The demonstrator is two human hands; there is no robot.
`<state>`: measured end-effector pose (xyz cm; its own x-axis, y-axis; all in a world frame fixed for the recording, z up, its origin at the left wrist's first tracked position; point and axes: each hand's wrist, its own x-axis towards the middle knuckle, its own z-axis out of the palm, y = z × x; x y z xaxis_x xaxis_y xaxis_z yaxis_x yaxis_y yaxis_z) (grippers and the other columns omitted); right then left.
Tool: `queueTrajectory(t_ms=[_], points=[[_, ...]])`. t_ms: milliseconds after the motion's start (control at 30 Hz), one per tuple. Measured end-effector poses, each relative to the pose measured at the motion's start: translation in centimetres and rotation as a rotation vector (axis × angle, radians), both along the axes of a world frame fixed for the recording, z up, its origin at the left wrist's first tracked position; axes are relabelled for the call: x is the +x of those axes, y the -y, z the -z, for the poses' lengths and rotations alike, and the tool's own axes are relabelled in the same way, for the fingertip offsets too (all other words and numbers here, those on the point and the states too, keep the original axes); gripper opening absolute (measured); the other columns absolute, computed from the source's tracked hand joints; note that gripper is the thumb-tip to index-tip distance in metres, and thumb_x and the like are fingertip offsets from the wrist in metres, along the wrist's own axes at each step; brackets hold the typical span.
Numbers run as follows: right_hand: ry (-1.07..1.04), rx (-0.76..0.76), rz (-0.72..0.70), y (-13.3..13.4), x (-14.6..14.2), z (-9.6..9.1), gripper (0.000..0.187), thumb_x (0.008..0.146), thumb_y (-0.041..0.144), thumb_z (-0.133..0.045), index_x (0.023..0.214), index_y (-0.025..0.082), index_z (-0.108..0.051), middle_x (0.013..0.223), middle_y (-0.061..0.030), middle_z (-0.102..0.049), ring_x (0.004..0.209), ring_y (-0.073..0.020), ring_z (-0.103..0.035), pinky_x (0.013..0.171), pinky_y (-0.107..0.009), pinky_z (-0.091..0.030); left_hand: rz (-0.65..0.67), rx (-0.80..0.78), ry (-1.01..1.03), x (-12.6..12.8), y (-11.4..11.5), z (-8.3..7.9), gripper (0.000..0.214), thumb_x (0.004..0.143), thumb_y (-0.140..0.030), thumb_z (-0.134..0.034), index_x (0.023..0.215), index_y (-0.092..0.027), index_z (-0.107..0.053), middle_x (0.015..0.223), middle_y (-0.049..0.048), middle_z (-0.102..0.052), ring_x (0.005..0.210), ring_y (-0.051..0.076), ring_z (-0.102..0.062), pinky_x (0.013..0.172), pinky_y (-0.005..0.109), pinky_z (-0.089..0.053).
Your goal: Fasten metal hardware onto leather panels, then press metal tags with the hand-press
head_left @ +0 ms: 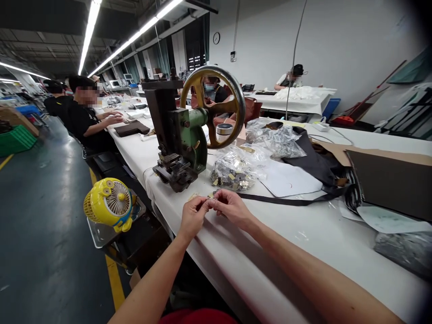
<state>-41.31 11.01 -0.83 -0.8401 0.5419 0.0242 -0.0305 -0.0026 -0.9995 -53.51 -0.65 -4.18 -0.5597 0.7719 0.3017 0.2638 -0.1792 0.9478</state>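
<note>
My left hand (193, 217) and my right hand (230, 208) meet above the white table (256, 252), fingertips pinching a small metal fitting (209, 203) that is mostly hidden. A loose brass-coloured piece (193, 196) lies just beyond my left hand. Farther out sits a transparent plastic bag of metal fittings (232, 173). A black strap (286, 201) runs along the table to the right of my right hand. Behind it lie a white paper pattern (290, 180) and a dark sheet of leather (313, 157).
A green manual press with a brass handwheel (182, 130) stands on the table just ahead. A yellow fan (110, 204) sits left of the table edge, above the aisle floor. Co-workers (86, 117) sit along the table. A dark board (388, 184) lies at right.
</note>
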Motion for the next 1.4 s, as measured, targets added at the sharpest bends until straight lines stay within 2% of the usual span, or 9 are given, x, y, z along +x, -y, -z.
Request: queueTrajectory(t_ms=[200,400,500,600,700,833,1000,1200,1400], points=[[-0.024,0.028,0.025,0.0,-0.1,0.3,0.049,0.080,0.065,-0.074,0.082,0.017,-0.066,0.069,-0.0018,-0.065,0.061,-0.0130,-0.059,0.061,-0.027,-0.050,0.103,-0.029,0.234,-0.1,0.1,-0.3,0.048,0.096,-0.060,-0.055,0.082,-0.016,-0.065,0.076,0.0035,-0.066,0.063,0.012,-0.056,0.054,0.022,-0.042],[0.006,0.205,0.006,0.1,-0.3,0.8,0.046,0.090,0.064,-0.063,0.085,0.018,-0.069,0.073,-0.0042,-0.067,0.068,-0.0169,-0.063,0.065,-0.029,-0.051,0.023,0.046,0.166,0.1,0.5,0.1,0.034,0.094,-0.051,-0.064,0.091,-0.017,-0.067,0.073,0.0000,-0.062,0.060,0.010,-0.054,0.055,0.021,-0.045],[0.064,0.348,-0.014,-0.2,-0.4,1.6,0.040,0.095,0.057,-0.058,0.093,0.019,-0.073,0.079,-0.0059,-0.070,0.072,-0.0190,-0.064,0.065,-0.029,-0.049,-0.171,0.079,-0.043,-2.5,1.4,-0.3,0.030,0.098,-0.044,-0.059,0.093,-0.018,-0.072,0.081,0.0028,-0.068,0.068,0.013,-0.060,0.062,0.024,-0.050],[0.143,0.536,-0.048,-0.7,-0.4,2.1,0.034,0.097,0.049,-0.057,0.090,0.019,-0.074,0.078,-0.0057,-0.069,0.069,-0.0188,-0.061,0.063,-0.030,-0.045,-0.493,0.144,-0.369,-7.4,2.3,-1.1,0.023,0.097,-0.037,-0.062,0.099,-0.019,-0.075,0.092,0.0049,-0.073,0.081,0.016,-0.066,0.076,0.028,-0.054],[0.203,0.635,-0.089,-1.0,-0.5,2.1,0.030,0.097,0.042,-0.055,0.092,0.019,-0.075,0.085,-0.0064,-0.072,0.074,-0.0199,-0.063,0.068,-0.032,-0.046,-0.639,0.181,-0.590,-12.8,2.1,-1.7,0.022,0.096,-0.034,-0.064,0.106,-0.019,-0.076,0.102,0.0076,-0.075,0.091,0.019,-0.068,0.085,0.032,-0.055],[0.235,0.672,-0.115,-1.1,-0.5,1.9,0.028,0.097,0.039,-0.055,0.097,0.020,-0.076,0.097,-0.0074,-0.075,0.086,-0.0224,-0.066,0.077,-0.034,-0.048,-0.614,0.185,-0.749,-17.2,0.3,-1.4,0.021,0.097,-0.035,-0.063,0.102,-0.021,-0.078,0.100,0.0070,-0.077,0.099,0.022,-0.069,0.094,0.040,-0.056],[0.251,0.664,-0.131,-1.2,-0.5,1.9,0.026,0.097,0.038,-0.056,0.099,0.021,-0.075,0.100,-0.0070,-0.075,0.090,-0.0230,-0.068,0.080,-0.035,-0.050,-0.573,0.163,-0.865,-18.3,-1.4,-0.9,0.021,0.098,-0.034,-0.061,0.102,-0.023,-0.079,0.113,0.0071,-0.075,0.124,0.025,-0.061,0.108,0.046,-0.051],[0.265,0.660,-0.144,-1.3,-0.5,1.9,0.026,0.097,0.038,-0.055,0.100,0.021,-0.076,0.102,-0.0068,-0.075,0.091,-0.0231,-0.067,0.081,-0.036,-0.050,-0.439,-0.017,-0.997,-18.7,-0.8,-1.7,0.030,0.104,-0.035,-0.050,0.115,-0.023,-0.075,0.125,0.0083,-0.072,0.134,0.027,-0.054,0.115,0.048,-0.044],[0.272,0.688,-0.144,-1.4,-0.4,2.1,0.026,0.097,0.037,-0.056,0.102,0.022,-0.076,0.103,-0.0067,-0.074,0.093,-0.0232,-0.068,0.082,-0.036,-0.049,-0.331,-0.291,-1.291,-20.2,0.7,-3.9,0.036,0.104,-0.039,-0.049,0.133,-0.029,-0.067,0.141,0.0105,-0.062,0.141,0.032,-0.047,0.115,0.055,-0.041]])
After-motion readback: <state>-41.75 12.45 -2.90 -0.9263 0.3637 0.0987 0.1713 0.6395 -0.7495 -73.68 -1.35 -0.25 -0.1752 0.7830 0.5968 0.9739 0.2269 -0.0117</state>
